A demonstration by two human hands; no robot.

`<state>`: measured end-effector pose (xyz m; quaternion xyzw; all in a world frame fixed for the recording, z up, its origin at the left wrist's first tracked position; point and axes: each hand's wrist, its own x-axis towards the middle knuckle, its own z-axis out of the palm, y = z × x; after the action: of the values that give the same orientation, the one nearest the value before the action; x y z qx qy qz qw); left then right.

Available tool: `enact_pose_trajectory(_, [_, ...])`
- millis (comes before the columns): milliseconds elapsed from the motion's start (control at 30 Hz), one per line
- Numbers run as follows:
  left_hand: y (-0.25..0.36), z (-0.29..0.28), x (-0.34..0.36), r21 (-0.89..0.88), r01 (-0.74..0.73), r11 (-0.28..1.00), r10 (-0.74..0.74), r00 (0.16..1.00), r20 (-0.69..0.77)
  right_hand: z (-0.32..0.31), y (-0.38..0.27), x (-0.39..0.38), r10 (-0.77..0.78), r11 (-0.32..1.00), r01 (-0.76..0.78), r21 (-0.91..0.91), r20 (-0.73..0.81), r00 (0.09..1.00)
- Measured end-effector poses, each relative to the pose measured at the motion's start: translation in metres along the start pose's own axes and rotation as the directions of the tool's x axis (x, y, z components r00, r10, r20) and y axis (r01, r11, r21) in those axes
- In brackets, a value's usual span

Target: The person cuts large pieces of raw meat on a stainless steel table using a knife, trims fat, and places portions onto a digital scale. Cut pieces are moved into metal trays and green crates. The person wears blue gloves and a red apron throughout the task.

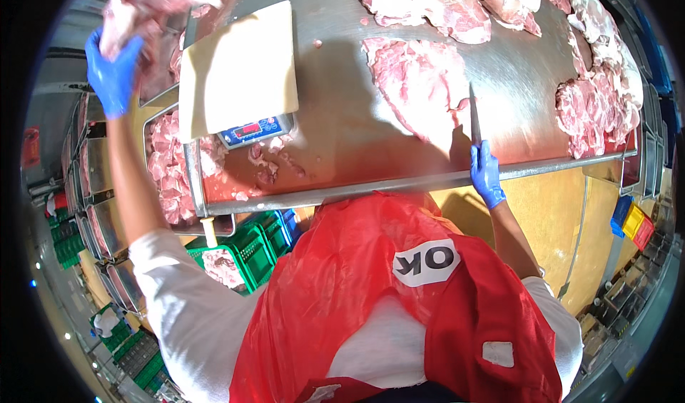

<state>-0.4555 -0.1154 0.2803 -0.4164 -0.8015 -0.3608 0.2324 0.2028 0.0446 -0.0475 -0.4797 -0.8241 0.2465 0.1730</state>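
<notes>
My left hand [113, 76], in a blue glove, grips a piece of raw meat [146, 7], slightly blurred, raised at the upper left above trays of cuts. My right hand [486, 172], also blue-gloved, holds a knife [474, 118] near the steel table's front edge, blade pointing away from me. Just left of the blade, a flat slab of pink meat [410, 82] lies on the table [328, 118]. A cream cutting board [239, 64] rests over a blue scale [251, 133] between my left hand and the slab, with small scraps [271, 167] beside the scale.
Large cuts [442, 3] line the back of the table; a stack of sliced pieces [592, 114] sits at right. A tray of meat [168, 175] adjoins the left end. Green crates [250, 253] stand below at left, blue and yellow bins [631, 221] at lower right.
</notes>
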Motion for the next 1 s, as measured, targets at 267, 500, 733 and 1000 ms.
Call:
enact_pose_trajectory(267, [0.089, 0.078, -0.050, -0.155, -0.284, 0.946, 0.316, 0.916, 0.247, 0.017, 0.025, 0.043, 0.378, 0.755, -0.309, 0.578, 0.002, 0.926])
enact_pose_trajectory(500, [0.139, 0.263, -0.355, -0.499, 0.631, 0.594, 0.154, 0.520, 0.840, -0.006, 0.077, 0.145, 0.284, 0.533, -0.355, 0.768, 0.233, 0.930])
enact_pose_trajectory(733, [0.182, 0.323, -0.329, -0.337, 0.941, -0.040, -0.063, 0.334, 0.941, 0.012, 0.062, 0.231, -0.040, 0.499, -0.395, 0.771, 0.476, 0.879])
enact_pose_trajectory(1000, [0.183, 0.351, -0.334, -0.041, 0.963, -0.268, 0.100, 0.070, 0.993, 0.043, 0.015, 0.211, -0.039, 0.237, -0.610, 0.756, 0.635, 0.772])
